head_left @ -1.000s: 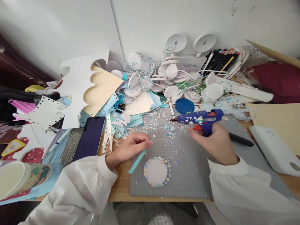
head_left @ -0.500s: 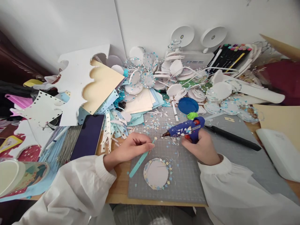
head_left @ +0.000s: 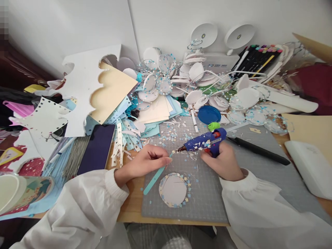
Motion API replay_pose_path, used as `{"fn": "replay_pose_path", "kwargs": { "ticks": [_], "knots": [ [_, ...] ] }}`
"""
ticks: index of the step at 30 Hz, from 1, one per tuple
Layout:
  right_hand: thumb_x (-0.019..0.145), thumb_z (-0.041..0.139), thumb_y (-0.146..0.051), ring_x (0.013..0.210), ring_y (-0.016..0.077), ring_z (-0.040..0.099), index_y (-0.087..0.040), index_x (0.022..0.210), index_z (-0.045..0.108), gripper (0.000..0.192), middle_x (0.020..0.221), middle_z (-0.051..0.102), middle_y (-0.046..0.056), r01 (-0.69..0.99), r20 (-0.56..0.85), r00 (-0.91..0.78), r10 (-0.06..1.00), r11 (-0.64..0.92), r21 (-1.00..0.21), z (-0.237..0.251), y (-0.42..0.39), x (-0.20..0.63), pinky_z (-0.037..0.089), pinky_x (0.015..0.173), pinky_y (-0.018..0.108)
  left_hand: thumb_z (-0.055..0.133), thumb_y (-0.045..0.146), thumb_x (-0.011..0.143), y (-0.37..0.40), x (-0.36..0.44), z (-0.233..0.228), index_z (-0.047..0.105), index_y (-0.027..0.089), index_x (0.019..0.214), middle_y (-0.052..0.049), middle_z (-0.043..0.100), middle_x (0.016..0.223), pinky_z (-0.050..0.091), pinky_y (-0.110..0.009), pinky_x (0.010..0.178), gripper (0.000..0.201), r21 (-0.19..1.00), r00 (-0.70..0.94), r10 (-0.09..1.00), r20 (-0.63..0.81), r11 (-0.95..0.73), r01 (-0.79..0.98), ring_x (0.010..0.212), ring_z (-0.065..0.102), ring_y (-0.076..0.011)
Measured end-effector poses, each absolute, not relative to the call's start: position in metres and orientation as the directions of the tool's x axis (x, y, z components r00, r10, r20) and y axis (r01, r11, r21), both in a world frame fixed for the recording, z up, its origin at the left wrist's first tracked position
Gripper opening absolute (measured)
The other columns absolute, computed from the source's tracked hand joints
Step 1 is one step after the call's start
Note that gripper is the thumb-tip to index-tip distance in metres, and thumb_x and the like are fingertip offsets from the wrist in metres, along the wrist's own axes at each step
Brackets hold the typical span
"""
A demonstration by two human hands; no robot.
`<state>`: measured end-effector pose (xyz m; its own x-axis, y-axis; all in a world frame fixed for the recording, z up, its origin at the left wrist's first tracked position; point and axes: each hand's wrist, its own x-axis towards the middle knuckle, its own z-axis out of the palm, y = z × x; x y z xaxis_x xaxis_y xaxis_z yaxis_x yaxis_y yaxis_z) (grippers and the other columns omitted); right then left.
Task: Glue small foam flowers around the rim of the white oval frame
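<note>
My left hand (head_left: 146,162) pinches a pair of teal tweezers (head_left: 154,180), whose tip holds up a tiny pale star (head_left: 173,152). Wrapped around the handle of a blue hot glue gun (head_left: 202,141) is my right hand (head_left: 229,162). Small paper stars cling to the gun's body. Its nozzle points left and is at or very near the tiny star; I cannot tell whether they touch. Below both hands a white foam disc (head_left: 173,191) lies flat, with blue and cream stars around its rim.
Loose stars (head_left: 168,133) litter the grey cutting mat (head_left: 207,200). A black pen-like tool (head_left: 259,150) lies right, a blue lid (head_left: 209,114) behind the gun. Wrapped discs (head_left: 164,84) pile up at the back. A phone (head_left: 97,148) and a cup (head_left: 26,192) are left.
The glue gun's nozzle has come slightly left, closing the gap to the star at the tweezers' tip. The view has shifted slightly; both grips are the same.
</note>
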<state>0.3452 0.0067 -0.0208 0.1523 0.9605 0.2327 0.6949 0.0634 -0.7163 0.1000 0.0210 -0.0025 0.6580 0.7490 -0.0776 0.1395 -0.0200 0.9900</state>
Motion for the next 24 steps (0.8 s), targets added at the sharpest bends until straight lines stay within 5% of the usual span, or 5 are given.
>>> {"fn": "replay_pose_path", "kwargs": {
  "ticks": [24],
  "knots": [
    [0.06,0.055,-0.029,0.041,0.0123,0.042,-0.024,0.054,0.043,0.015,0.043,0.046,-0.004,0.698,0.281,0.107,0.954,0.129,-0.704,-0.0279,0.0077,0.3478,0.034,0.039,0.025,0.053,0.034,0.085,0.0218,0.0996,-0.0036,0.036,0.016,0.05,0.004,0.028,0.051,0.021,-0.023,0.046,0.043,0.989,0.661,0.748,-0.057,-0.047,0.138,0.049,0.026,-0.0074]
  ]
}}
